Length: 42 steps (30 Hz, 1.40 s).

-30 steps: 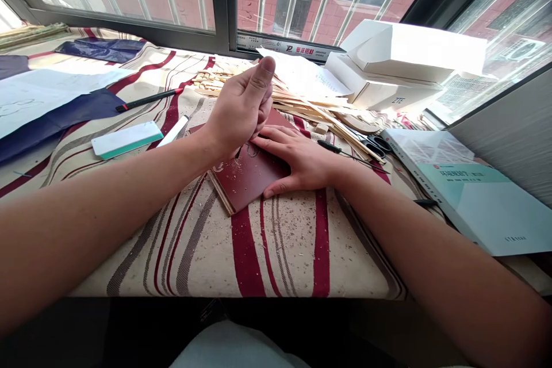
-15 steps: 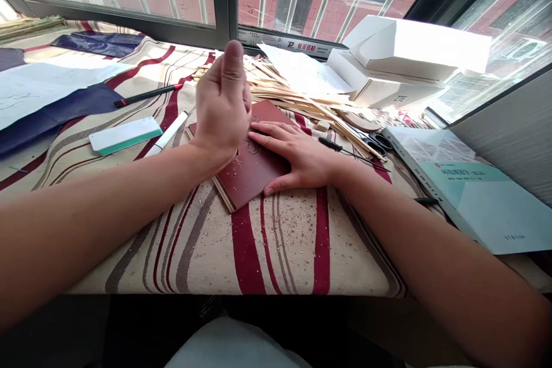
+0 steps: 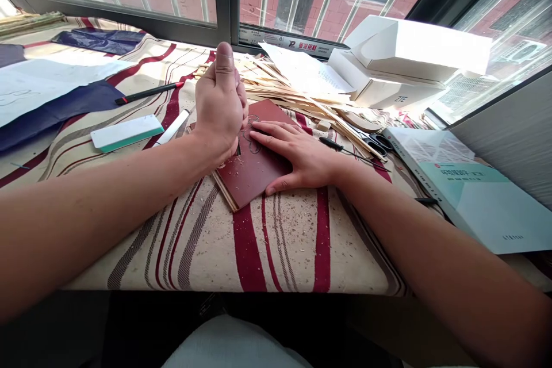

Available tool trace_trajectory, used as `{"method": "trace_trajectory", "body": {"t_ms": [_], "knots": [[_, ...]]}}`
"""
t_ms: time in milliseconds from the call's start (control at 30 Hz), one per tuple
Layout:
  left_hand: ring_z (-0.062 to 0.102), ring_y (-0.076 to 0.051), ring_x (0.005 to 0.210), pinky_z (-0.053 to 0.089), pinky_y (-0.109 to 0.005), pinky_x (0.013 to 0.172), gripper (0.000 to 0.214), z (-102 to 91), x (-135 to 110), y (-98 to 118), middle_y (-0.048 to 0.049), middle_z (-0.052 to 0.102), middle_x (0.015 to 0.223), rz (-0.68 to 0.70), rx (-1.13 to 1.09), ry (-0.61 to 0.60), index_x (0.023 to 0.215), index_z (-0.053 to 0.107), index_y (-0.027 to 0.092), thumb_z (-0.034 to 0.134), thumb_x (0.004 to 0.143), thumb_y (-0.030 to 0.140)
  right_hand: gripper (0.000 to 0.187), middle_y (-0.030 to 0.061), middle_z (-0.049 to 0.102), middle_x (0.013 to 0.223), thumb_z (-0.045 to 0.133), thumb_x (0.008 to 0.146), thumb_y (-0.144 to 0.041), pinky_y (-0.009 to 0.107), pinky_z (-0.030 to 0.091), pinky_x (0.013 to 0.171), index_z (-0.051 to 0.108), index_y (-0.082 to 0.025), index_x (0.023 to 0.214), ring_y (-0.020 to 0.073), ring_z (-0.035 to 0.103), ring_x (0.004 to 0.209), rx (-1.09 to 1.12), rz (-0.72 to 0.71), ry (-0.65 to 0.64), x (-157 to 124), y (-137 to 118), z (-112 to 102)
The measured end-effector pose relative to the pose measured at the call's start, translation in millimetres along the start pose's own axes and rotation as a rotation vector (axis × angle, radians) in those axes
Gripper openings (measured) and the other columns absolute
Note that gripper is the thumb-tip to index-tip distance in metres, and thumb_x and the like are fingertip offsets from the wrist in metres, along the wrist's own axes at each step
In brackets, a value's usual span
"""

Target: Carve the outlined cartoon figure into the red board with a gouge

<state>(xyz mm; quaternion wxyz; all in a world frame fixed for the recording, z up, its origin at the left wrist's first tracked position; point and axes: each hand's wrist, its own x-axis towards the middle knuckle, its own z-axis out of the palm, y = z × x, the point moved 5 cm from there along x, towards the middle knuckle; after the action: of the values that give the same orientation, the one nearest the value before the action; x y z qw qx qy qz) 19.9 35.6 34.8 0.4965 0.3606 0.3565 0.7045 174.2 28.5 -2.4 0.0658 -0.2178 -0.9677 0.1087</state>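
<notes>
A reddish-brown board [image 3: 264, 175] lies at an angle on the striped cloth, with curved outlines drawn or cut on its face and pale shavings scattered over it. My left hand [image 3: 219, 104] is closed in a fist, thumb up, over the board's left part. Below that fist a dark, narrow tool tip [image 3: 238, 149] touches or nearly touches the board; the rest of the tool is hidden by the hand. My right hand [image 3: 297, 155] lies flat across the board's right side, fingers spread, beside the outlines.
Thin wood strips [image 3: 284, 92] are piled behind the board. To the right are a black-handled slim tool [image 3: 331, 144], scissors [image 3: 375, 144], a book [image 3: 470, 184] and a white box [image 3: 397, 80]. At left lie a white marker [image 3: 175, 127], a white-green block [image 3: 127, 133] and a black-red pen [image 3: 149, 93].
My left fist has shifted slightly left, and more of the dark tool tip and the outlines shows. My right hand stays flat in the same place on the board.
</notes>
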Motion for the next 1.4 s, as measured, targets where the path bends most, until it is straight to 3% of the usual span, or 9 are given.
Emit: {"method": "trace_trajectory", "body": {"t_ms": [100, 267, 333, 600, 1000, 1067, 1133, 1267, 1400], "knots": [[0.014, -0.008, 0.044, 0.007, -0.030, 0.045, 0.055, 0.6, -1.8, 1.2, 0.0061, 0.025, 0.051, 0.028, -0.020, -0.036, 0.069, 0.033, 0.022, 0.043, 0.113, 0.052, 0.124, 0.0219, 0.024, 0.179, 0.058, 0.080, -0.094, 0.067, 0.018, 0.134, 0.033, -0.013, 0.171, 0.0435, 0.023, 0.166, -0.001, 0.006, 0.002, -0.2, 0.3, 0.2], [0.015, -0.004, 0.036, 0.007, -0.023, 0.039, 0.060, 10.1, 5.0, -2.9, 0.0080, 0.024, 0.047, -0.180, -0.025, -0.362, 0.065, 0.034, 0.022, 0.040, 0.112, 0.059, 0.122, 0.0227, 0.027, 0.178, 0.059, 0.081, -0.092, 0.069, 0.020, 0.133, 0.034, -0.012, 0.170, 0.0439, 0.025, 0.165, -0.007, 0.000, 0.002, 0.2, -1.2, -1.1], [0.015, -0.004, 0.034, 0.008, -0.020, 0.038, 0.060, 10.5, 6.5, -3.0, 0.0085, 0.024, 0.047, -0.217, -0.038, -0.395, 0.065, 0.036, 0.021, 0.037, 0.112, 0.058, 0.121, 0.0225, 0.028, 0.178, 0.062, 0.081, -0.091, 0.070, 0.020, 0.132, 0.034, -0.014, 0.171, 0.0436, 0.026, 0.165, -0.004, -0.004, 0.003, 0.4, -1.6, -2.0], [0.017, -0.008, 0.041, 0.011, -0.030, 0.043, 0.053, 3.5, -5.2, 3.8, 0.0056, 0.030, 0.047, -0.009, -0.014, -0.090, 0.068, 0.033, 0.022, 0.043, 0.114, 0.047, 0.121, 0.0213, 0.026, 0.179, 0.059, 0.081, -0.093, 0.068, 0.019, 0.133, 0.033, -0.016, 0.171, 0.0431, 0.024, 0.165, 0.005, -0.007, 0.014, -0.7, 1.0, -1.3], [0.017, -0.009, 0.042, 0.009, -0.031, 0.044, 0.055, -9.9, 5.5, -2.7, 0.0062, 0.025, 0.050, -0.110, -0.031, 0.123, 0.067, 0.033, 0.023, 0.036, 0.114, 0.051, 0.119, 0.0210, 0.028, 0.178, 0.063, 0.080, -0.090, 0.071, 0.020, 0.132, 0.033, -0.019, 0.171, 0.0445, 0.025, 0.165, 0.020, -0.009, 0.021, -2.0, 0.1, -1.7], [0.018, -0.008, 0.040, 0.008, -0.028, 0.042, 0.056, -7.0, 6.9, -4.3, 0.0073, 0.026, 0.049, -0.146, -0.042, 0.074, 0.066, 0.034, 0.023, 0.046, 0.112, 0.053, 0.118, 0.0207, 0.028, 0.178, 0.064, 0.081, -0.089, 0.071, 0.021, 0.132, 0.033, -0.020, 0.172, 0.0441, 0.026, 0.165, 0.019, -0.011, 0.021, -2.3, -0.1, -2.4], [0.019, -0.005, 0.037, 0.009, -0.024, 0.039, 0.057, -1.2, 8.7, -5.3, 0.0082, 0.027, 0.049, -0.177, -0.060, -0.070, 0.066, 0.034, 0.022, 0.054, 0.108, 0.056, 0.118, 0.0209, 0.029, 0.178, 0.065, 0.080, -0.089, 0.071, 0.022, 0.132, 0.033, -0.020, 0.171, 0.0440, 0.026, 0.165, 0.018, -0.015, 0.020, -2.4, -0.1, -3.0], [0.018, -0.002, 0.034, 0.011, -0.017, 0.037, 0.058, 10.0, 7.6, -5.4, 0.0087, 0.026, 0.048, -0.270, -0.073, -0.394, 0.065, 0.038, 0.020, 0.037, 0.114, 0.052, 0.116, 0.0209, 0.031, 0.177, 0.068, 0.081, -0.086, 0.072, 0.023, 0.131, 0.034, -0.021, 0.171, 0.0442, 0.030, 0.163, 0.015, -0.026, 0.019, -2.1, 0.7, -2.7], [0.018, -0.003, 0.033, 0.011, -0.016, 0.035, 0.058, 14.7, 5.6, -4.7, 0.0087, 0.025, 0.047, -0.331, -0.045, -0.491, 0.065, 0.039, 0.020, 0.032, 0.116, 0.048, 0.118, 0.0208, 0.032, 0.176, 0.073, 0.078, -0.084, 0.075, 0.024, 0.129, 0.035, -0.022, 0.171, 0.0470, 0.030, 0.162, 0.018, -0.021, 0.022, -2.0, 1.2, -2.2]]}}
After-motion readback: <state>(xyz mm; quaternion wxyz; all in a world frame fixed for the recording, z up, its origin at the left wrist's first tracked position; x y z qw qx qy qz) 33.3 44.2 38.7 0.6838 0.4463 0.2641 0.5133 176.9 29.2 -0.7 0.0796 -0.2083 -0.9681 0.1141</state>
